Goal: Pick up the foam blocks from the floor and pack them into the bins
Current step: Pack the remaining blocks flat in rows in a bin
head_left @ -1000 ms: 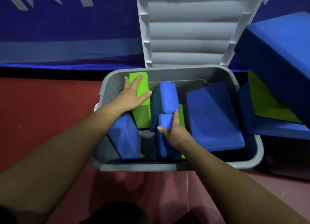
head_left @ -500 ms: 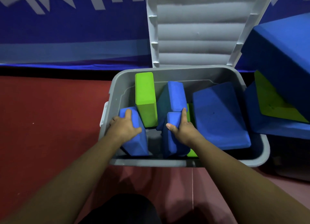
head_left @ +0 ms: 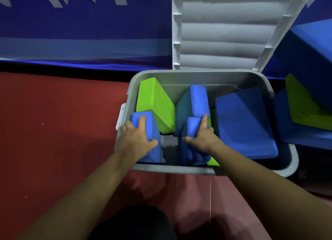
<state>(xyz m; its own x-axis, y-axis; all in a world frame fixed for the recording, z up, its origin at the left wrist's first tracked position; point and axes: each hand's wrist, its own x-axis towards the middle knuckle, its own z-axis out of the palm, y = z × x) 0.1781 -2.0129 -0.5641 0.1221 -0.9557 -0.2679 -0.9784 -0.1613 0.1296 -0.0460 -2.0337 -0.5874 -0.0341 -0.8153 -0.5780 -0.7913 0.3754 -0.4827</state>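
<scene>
A grey bin stands open on the red floor with several foam blocks inside. My left hand grips a blue block standing on end at the bin's near left. My right hand grips another upright blue block in the middle, index finger stretched along its edge. Behind them a green block leans to the right, and a blue block stands beside it. A large blue block lies tilted on the right side. A green block's corner shows under my right wrist.
The bin's white ribbed lid stands open against a blue wall banner. To the right of the bin, big blue blocks and a green block are piled. Red floor stretches to the left.
My left hand left the green block and came down onto the near-left blue block. The green block has tipped to the right. My right hand stays on the middle blue block.
</scene>
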